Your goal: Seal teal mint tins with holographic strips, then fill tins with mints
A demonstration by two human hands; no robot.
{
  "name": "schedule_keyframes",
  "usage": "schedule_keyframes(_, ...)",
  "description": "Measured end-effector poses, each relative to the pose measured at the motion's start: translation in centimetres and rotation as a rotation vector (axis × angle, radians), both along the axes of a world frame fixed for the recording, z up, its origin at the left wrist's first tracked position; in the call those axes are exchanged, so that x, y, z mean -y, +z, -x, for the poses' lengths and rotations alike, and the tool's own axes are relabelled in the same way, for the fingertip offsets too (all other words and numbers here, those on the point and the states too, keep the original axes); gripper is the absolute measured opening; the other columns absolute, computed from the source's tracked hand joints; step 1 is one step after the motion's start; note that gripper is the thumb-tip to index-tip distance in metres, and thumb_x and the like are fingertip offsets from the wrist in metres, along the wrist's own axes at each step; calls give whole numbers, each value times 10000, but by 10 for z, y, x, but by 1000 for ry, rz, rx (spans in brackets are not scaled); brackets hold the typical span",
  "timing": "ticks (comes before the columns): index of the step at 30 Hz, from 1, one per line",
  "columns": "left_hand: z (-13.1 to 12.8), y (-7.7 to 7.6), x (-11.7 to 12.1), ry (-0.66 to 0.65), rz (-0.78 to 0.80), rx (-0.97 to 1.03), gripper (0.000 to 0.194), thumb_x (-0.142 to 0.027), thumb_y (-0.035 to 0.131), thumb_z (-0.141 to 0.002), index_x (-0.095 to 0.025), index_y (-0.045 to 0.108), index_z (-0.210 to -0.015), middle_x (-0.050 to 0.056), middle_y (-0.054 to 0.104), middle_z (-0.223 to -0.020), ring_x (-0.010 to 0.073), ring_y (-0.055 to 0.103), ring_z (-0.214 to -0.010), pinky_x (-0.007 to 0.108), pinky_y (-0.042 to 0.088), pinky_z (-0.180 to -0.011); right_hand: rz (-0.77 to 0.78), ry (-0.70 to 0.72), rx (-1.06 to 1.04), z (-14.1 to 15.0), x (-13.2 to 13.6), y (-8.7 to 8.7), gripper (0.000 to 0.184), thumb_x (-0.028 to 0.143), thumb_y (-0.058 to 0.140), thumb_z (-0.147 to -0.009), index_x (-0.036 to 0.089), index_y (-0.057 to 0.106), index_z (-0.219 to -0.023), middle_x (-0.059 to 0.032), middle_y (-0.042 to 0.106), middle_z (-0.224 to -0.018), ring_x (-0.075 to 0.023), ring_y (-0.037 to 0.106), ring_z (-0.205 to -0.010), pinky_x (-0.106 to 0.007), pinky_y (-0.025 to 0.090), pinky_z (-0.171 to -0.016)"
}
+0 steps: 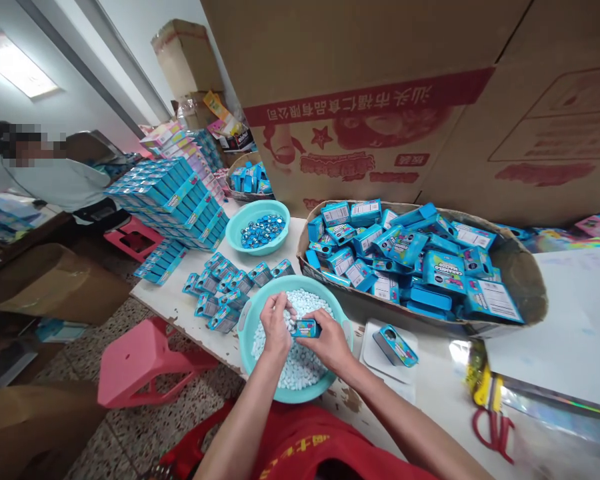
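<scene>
A small blue candy box is held in my right hand above a turquoise basin. My left hand is closed, its fingertips at the box's left end with a few white pellets between them. Small white candy pellets fill much of the basin under both hands. Right of the basin, another blue box with a hole in its end rests on a white flat scale-like device. Several blue boxes stand grouped left of the basin.
A cut-down carton heaped with blue boxes stands behind right. A second turquoise basin holds shiny blue discs. Stacked boxes rise at the left. Red-handled scissors lie at right. A pink stool and another person are left.
</scene>
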State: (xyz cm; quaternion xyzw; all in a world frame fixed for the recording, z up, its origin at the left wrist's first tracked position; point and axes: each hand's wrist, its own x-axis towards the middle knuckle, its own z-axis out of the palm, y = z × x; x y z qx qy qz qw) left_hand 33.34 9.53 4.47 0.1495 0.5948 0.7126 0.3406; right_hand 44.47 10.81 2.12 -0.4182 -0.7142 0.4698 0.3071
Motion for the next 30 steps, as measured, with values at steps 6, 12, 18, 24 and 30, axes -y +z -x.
schedule_keyframes(6, 3, -3, 3, -12, 71, 10, 354, -462, 677, -690, -168, 489, -634, -68, 443, -502, 36, 368, -375, 171, 261, -367, 30, 16, -6, 3, 3, 1, 291, 147, 739, -584, 214, 624, -844, -8, 599, -832, -217, 591, -832, -317, 450, -737)
schedule_keyframes(12, -1, -6, 4, -54, 59, -12, 359, -461, 689, -686, -169, 486, -636, -82, 397, -472, 25, 321, -369, 169, 225, -365, 2, 10, -67, 0, 7, -3, 283, 155, 712, -605, 223, 632, -868, -12, 615, -854, -214, 588, -848, -319, 444, -758)
schedule_keyframes(18, 16, -5, 3, -85, 45, 144, 367, -462, 718, -643, -169, 509, -712, -88, 404, -498, 12, 304, -358, 155, 176, -343, 157, -1, -144, -4, 4, -19, 303, 268, 761, -577, 202, 648, -849, -15, 634, -852, -219, 602, -844, -334, 453, -776)
schedule_keyframes(24, 52, -34, 26, -124, 361, 205, 366, -436, 738, -596, -157, 510, -657, -45, 498, -526, 33, 422, -379, 136, 252, -344, 325, -75, -238, -52, 8, 3, 422, 423, 803, -541, 206, 646, -867, -13, 650, -831, -215, 605, -777, -327, 480, -703)
schedule_keyframes(30, 44, -68, 52, -327, 503, 258, 313, -289, 803, -529, -132, 563, -654, -23, 533, -490, 35, 398, -337, 125, 196, -312, 221, -509, -198, -159, 29, 21, 449, 429, 816, -539, 219, 636, -894, -45, 648, -929, -222, 610, -821, -338, 493, -719)
